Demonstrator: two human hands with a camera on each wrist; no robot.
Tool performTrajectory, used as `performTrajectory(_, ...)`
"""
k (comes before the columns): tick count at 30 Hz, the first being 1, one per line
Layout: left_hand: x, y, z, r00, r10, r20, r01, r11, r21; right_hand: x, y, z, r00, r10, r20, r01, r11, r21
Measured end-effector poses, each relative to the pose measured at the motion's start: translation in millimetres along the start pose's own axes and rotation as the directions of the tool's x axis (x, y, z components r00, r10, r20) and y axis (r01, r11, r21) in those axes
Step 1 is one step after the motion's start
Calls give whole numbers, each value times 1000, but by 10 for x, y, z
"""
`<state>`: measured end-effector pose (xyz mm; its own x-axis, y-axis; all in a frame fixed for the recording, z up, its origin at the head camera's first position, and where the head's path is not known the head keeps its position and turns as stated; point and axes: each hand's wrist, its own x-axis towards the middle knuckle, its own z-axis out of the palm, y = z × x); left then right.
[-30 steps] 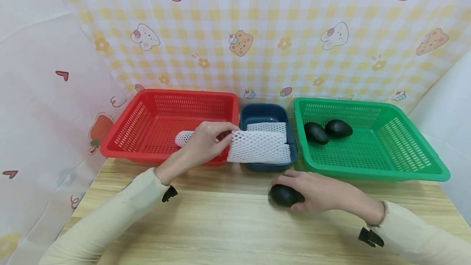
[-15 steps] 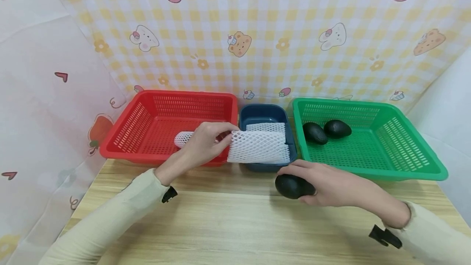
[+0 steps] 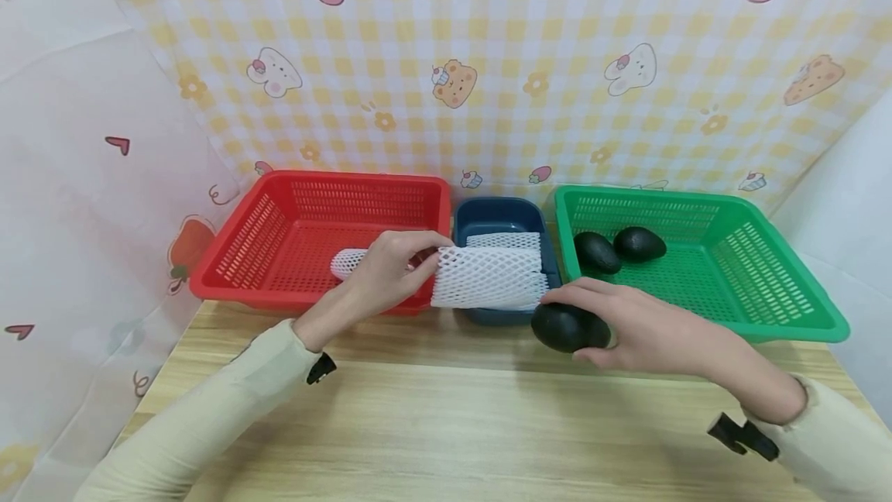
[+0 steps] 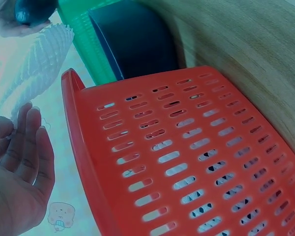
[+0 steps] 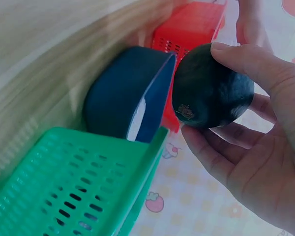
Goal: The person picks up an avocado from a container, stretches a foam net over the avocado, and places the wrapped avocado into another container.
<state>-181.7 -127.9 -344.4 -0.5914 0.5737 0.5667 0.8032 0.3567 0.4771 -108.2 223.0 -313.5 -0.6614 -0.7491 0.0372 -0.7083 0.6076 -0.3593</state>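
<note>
Backdrop: checked cloth, hung behind. Tabletop: pale wood grain; three containers are stood along its far side. Green basket: slotted plastic, placed at right; two dark avocados are laid together towards its left end. Red basket: placed at left; one white netted item is contained, partly hidden by the left hand, its filling not certain. Blue tub: set between the baskets; white netting is held within. Right hand: fingers and thumb curled about one avocado. Left hand: sleeve edge pinched between thumb and fingers. Foam net sleeve: suspended over the tub; judged very light, springy, easily torn; best taken gently by its end. Held avocado: raised before the tub's near right corner; judged firm, moderately heavy, somewhat slippery, liable to bruise; best cradled around its widest part, unsqueezed.
</note>
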Motion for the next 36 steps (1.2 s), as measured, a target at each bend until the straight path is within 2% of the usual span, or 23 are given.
performTrajectory(4,-1,2,-5,1000,5,-2,-5,1000,-2,-9,37,-51,999,-11,-45,10,1000,-24)
performTrajectory(9,-1,3,-9,1000,7,-2,-7,1000,-8,-34,81,-120,996,12,-88,-18,998,-65)
performTrajectory(16,-2,15,-18,1000,-1,-1,1,1000,-11,-34,179,-173,981,-73,-178,50,990,-128)
performTrajectory(21,-6,31,-24,1000,4,-9,-4,1000,-23,-23,253,-206,969,-105,-222,71,985,-155)
performTrajectory(29,-20,8,-16,1000,7,-4,-7,1000,-27,-5,314,-208,963,-104,-248,65,985,-160)
performTrajectory(36,-15,20,-11,1000,15,-5,-16,999,-44,59,296,-186,967,-93,-237,58,987,-152)
